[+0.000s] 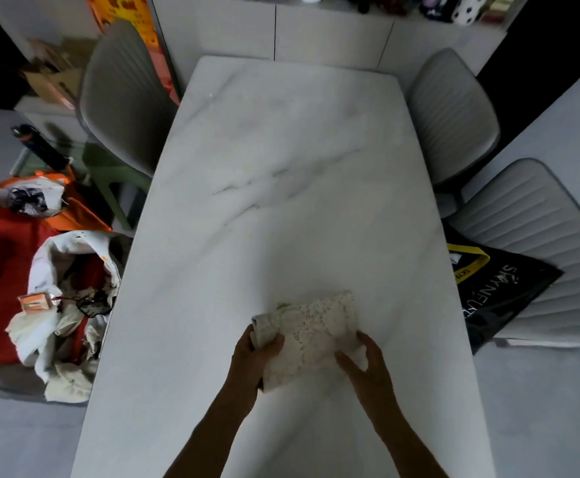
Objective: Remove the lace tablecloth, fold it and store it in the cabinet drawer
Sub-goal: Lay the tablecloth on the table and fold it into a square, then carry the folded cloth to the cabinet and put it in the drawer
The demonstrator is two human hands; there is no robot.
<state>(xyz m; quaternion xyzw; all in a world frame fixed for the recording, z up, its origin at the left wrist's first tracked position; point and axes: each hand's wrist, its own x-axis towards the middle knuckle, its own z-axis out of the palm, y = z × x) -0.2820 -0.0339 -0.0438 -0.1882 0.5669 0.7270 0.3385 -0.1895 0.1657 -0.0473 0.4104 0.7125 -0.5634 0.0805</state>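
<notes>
**A:** How far along is the task appearing to be?

**B:** The cloth [311,334] is lying as a small, thick bundle on the table [281,160], at about 6 o'clock of the tabletop, close to the near edge. The rest of the marble top is showing bare, so removal is looking finished and folding is looking nearly finished. Storing is what is remaining, by my judgement.

**A:** How is the cloth looking?

**B:** It is cream lace with an openwork pattern, folded into several layers. The bundle is sitting slightly askew, and its edge at 9 o'clock is bunching into a soft roll instead of lying flat, so a last tidying fold may be needed.

**A:** What are the hands doing?

**B:** The left hand [252,357] is gripping the bundle's 8 o'clock corner, thumb on top and fingers curling under the layers. The right hand [367,365] is pressing on the 4 o'clock corner, its fingers closing around the edge there. Both are holding cloth.

**A:** And the surroundings?

**B:** Grey chairs are standing at 10 o'clock [123,98], 2 o'clock [454,115] and 3 o'clock [540,243] of the table. A black bag [499,291] is lying at 3 o'clock. A white cabinet [330,32] is standing beyond the far end at 12 o'clock; whether it is holding the target drawer, I cannot tell.
</notes>
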